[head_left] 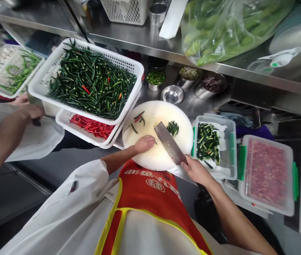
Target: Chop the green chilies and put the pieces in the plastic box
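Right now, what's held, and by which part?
The right hand holds the cleaver by its handle. Whether the left hand holds the chili beside it can't be told.

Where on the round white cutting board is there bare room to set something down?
The board is largely bare along its far edge, between the loose green and red chilies and the chopped green chili pile, and at its near edge, between the left hand and rectangular steel cleaver. Crowded: mid-board, where hand, cleaver and pile cluster.

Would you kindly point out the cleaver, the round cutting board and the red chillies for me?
Cleaver [170, 143], head view: middle of the blade.
Round cutting board [156, 111], head view: bare upper part.
Red chillies [92, 126], head view: middle of the visible heap.
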A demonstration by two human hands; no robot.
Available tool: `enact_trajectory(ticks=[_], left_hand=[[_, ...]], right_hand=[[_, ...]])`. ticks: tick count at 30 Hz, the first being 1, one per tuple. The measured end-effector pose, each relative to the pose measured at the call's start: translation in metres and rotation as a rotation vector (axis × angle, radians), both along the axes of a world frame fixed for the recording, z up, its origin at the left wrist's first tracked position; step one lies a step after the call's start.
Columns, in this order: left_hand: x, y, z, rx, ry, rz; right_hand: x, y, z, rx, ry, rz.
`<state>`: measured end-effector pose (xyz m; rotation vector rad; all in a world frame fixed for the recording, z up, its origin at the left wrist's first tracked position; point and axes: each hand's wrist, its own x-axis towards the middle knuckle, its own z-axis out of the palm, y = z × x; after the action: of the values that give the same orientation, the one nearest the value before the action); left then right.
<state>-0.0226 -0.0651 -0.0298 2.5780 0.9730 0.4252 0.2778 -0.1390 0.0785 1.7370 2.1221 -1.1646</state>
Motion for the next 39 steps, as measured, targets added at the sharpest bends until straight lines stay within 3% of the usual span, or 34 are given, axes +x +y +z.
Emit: enact_trajectory(ticks=[4, 9, 12, 15, 17, 20, 22, 27, 31, 35, 39], left_hand=[[-0.013, -0.006, 0.002, 0.004, -0.056, 0.075], [-0.047, 0.007, 0.022, 0.031, 0.011, 0.499], [-0.063, 0.019, 0.030, 0.008, 0.190, 0.602], [-0.066, 0.020, 0.029, -0.037, 0.243, 0.526], [-0.058, 0.015, 0.026, -0.060, 0.199, 0.393], [-0.036, 0.001, 0.017, -0.080, 0.100, 0.133], [-0.022, -0.006, 0.011, -0.071, 0.042, 0.046], [-0.008, -0.008, 0.001, -0.044, 0.000, 0.028], [-0.009, -0.006, 0.000, -0.065, 0.006, 0.028], [-0.008, -0.005, -0.001, -0.074, -0.006, 0.040], [-0.008, -0.003, -0.004, -0.067, -0.027, 0.022]], right_hand=[[-0.003, -0.005, 0.010, -0.005, -0.002, -0.010], [-0.004, -0.020, 0.013, -0.053, 0.103, 0.035], [-0.002, -0.024, 0.002, -0.083, 0.139, 0.047], [0.000, -0.021, -0.012, -0.066, 0.112, -0.016], [-0.002, -0.018, -0.014, -0.031, 0.053, -0.055], [-0.012, -0.015, -0.006, 0.019, -0.072, -0.066], [-0.020, -0.015, 0.006, 0.026, -0.111, -0.039], [-0.029, -0.017, 0.033, -0.017, -0.123, 0.044], [-0.018, -0.020, 0.043, -0.064, -0.125, 0.072], [-0.020, -0.013, 0.034, -0.086, -0.112, 0.088], [-0.049, 0.001, 0.005, -0.037, -0.083, 0.049]])
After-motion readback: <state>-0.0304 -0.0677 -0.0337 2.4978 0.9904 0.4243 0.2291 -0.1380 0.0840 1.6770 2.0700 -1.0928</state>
